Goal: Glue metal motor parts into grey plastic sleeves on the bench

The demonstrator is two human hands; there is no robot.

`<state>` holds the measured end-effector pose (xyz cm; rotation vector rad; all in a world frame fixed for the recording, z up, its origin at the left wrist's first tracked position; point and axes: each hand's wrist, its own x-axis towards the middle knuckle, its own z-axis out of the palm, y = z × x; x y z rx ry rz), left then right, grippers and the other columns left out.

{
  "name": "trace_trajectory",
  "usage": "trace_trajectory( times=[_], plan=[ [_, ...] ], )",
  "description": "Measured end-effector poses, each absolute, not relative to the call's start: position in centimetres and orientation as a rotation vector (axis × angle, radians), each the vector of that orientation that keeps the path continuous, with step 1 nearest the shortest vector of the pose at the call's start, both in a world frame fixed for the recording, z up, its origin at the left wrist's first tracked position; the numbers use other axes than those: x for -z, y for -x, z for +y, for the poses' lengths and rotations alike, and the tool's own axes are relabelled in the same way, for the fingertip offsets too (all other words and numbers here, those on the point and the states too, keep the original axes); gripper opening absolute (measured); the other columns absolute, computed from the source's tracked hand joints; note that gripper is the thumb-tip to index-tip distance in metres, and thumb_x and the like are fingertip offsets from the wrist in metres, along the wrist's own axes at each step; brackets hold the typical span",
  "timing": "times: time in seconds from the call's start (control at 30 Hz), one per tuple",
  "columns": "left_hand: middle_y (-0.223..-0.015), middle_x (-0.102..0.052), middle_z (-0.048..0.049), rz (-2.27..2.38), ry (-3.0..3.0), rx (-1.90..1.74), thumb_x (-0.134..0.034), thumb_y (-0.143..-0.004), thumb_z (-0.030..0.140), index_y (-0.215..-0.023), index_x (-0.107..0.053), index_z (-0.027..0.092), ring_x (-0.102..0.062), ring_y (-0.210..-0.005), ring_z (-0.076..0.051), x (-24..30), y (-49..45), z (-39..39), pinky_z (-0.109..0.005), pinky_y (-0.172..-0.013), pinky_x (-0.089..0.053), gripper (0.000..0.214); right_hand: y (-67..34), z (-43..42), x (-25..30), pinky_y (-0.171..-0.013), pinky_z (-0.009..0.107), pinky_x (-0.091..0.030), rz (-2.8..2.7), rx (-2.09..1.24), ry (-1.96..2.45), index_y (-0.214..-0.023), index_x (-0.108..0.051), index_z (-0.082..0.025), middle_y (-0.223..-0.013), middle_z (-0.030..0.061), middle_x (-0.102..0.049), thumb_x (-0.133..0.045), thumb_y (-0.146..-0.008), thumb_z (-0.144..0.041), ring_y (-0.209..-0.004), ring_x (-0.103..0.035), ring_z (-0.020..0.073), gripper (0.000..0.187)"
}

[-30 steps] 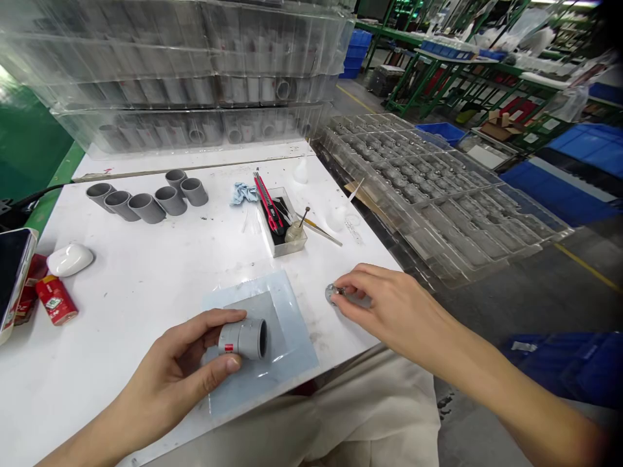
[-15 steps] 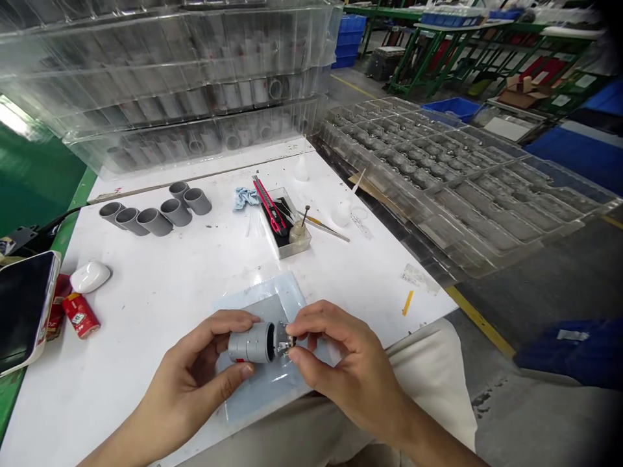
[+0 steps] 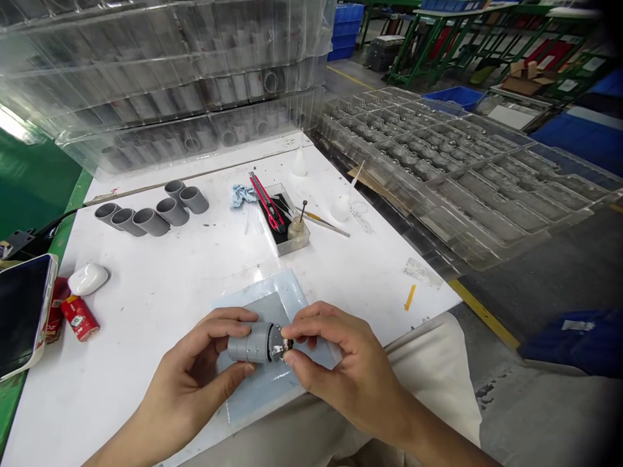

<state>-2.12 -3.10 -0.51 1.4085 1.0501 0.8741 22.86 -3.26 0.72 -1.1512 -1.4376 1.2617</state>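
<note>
While my half-curled left hand [image 3: 191, 366] grips grey plastic cylinder [image 3: 250, 343], likely light, stiff, best held by sides, near-closed right hand [image 3: 344, 366] pinches round silvery metal fitting [image 3: 276, 342], probably fragile.

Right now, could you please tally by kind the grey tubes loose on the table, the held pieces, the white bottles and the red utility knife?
Loose grey tubes: 6
Grey cylinder in the left hand: 1
Small part in the right hand: 1
White bottles: 2
Red utility knife: 1
Total: 11
</note>
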Motion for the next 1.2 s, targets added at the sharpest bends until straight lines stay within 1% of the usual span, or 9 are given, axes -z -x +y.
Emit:
trace_trajectory(
  times=[0.17, 0.43, 0.6, 0.73, 0.87, 0.93, 1.03, 1.1, 1.2],
  plan=[
    [-0.138, -0.068, 0.0001, 1.051, -1.414, -0.867, -0.075, -0.1, 0.017, -0.122, -0.07, 0.039, -0.06, -0.132, -0.015, 0.5, 2.1, -3.2, -0.016, -0.101, -0.055, 0.032, -22.9, -3.3, -0.9, -0.076, 0.021, -0.058, -1.444, -1.234, 1.149, -0.1, -0.083, -0.025, -0.095, 0.0005, -0.072, -0.077, -0.084, -0.015, -0.084, -0.07, 0.0113, 0.019],
    [-0.138, -0.068, 0.0013, 1.078, -1.435, -0.848, -0.075, -0.099, 0.017, -0.12, -0.071, 0.04, -0.06, -0.131, -0.014, 0.3, 2.1, -3.2, -0.015, -0.1, -0.054, 0.032, -22.8, -3.4, -0.8, -0.076, 0.02, -0.058, -1.456, -1.242, 1.133, -0.102, -0.082, -0.027, -0.096, -0.0003, -0.072, -0.078, -0.086, -0.017, -0.083, -0.069, 0.0107, 0.02],
    [-0.137, -0.069, -0.0012, 1.076, -1.439, -0.853, -0.077, -0.097, 0.016, -0.119, -0.072, 0.038, -0.062, -0.13, -0.017, 0.4, 2.2, -3.2, -0.018, -0.097, -0.056, 0.031, -23.0, -3.4, -0.3, -0.078, 0.019, -0.058, -1.478, -1.249, 1.121, -0.106, -0.081, -0.03, -0.101, -0.0012, -0.073, -0.078, -0.089, -0.018, -0.086, -0.07, 0.01, 0.021],
    [-0.137, -0.069, -0.0016, 1.076, -1.403, -0.853, -0.078, -0.097, 0.015, -0.118, -0.072, 0.036, -0.062, -0.129, -0.017, 0.4, 2.1, -3.2, -0.019, -0.097, -0.056, 0.031, -22.9, -3.3, -0.2, -0.077, 0.02, -0.058, -1.486, -1.253, 1.116, -0.107, -0.082, -0.029, -0.101, -0.0004, -0.073, -0.078, -0.09, -0.02, -0.088, -0.071, 0.0113, 0.02],
    [-0.132, -0.072, -0.0025, 1.135, -1.317, -0.899, -0.081, -0.094, 0.016, -0.111, -0.076, 0.034, -0.066, -0.123, -0.019, -0.1, 1.6, -3.4, -0.022, -0.096, -0.058, 0.026, -22.9, -3.2, -0.6, -0.085, 0.022, -0.058, -1.482, -1.293, 1.157, -0.107, -0.083, -0.03, -0.105, 0.0002, -0.076, -0.079, -0.093, -0.026, -0.096, -0.072, 0.0129, 0.015],
    [-0.129, -0.074, -0.0028, 1.181, -1.268, -0.931, -0.084, -0.091, 0.018, -0.109, -0.078, 0.033, -0.067, -0.121, -0.019, -0.4, 1.3, -3.6, -0.023, -0.097, -0.058, 0.024, -23.0, -3.2, -0.8, -0.083, 0.022, -0.057, -1.435, -1.339, 1.198, -0.104, -0.082, -0.029, -0.101, -0.001, -0.077, -0.082, -0.092, -0.031, -0.091, -0.071, 0.0122, 0.013],
    [-0.126, -0.077, -0.0022, 1.246, -1.175, -0.965, -0.092, -0.083, 0.02, -0.12, -0.077, 0.035, -0.071, -0.114, -0.019, -0.8, 1.1, -3.8, -0.021, -0.092, -0.061, 0.043, -22.9, -3.2, -1.1, -0.076, 0.022, -0.057, -1.323, -1.393, 1.238, -0.098, -0.082, -0.027, -0.094, -0.0018, -0.078, -0.085, -0.089, -0.034, -0.08, -0.067, 0.0118, 0.012],
    [-0.123, -0.08, -0.0012, 1.24, -1.126, -0.995, -0.096, -0.077, 0.02, -0.126, -0.075, 0.037, -0.075, -0.105, -0.018, -0.9, 1.2, -3.6, -0.019, -0.084, -0.063, 0.056, -22.6, -3.2, -1.3, -0.077, 0.024, -0.058, -1.248, -1.409, 1.245, -0.097, -0.083, -0.027, -0.096, -0.0004, -0.079, -0.085, -0.089, -0.036, -0.082, -0.07, 0.0134, 0.013],
    [-0.117, -0.082, 0.0007, 1.168, -1.109, -1.05, -0.099, -0.075, 0.024, -0.119, -0.079, 0.035, -0.078, -0.098, -0.016, -0.9, 1.4, -3.1, -0.015, -0.081, -0.063, 0.05, -21.8, -3.4, -1.4, -0.086, 0.027, -0.06, -1.151, -1.501, 1.213, -0.106, -0.085, -0.028, -0.109, 0.0028, -0.081, -0.08, -0.093, -0.037, -0.097, -0.075, 0.0174, 0.016]
  ],
)
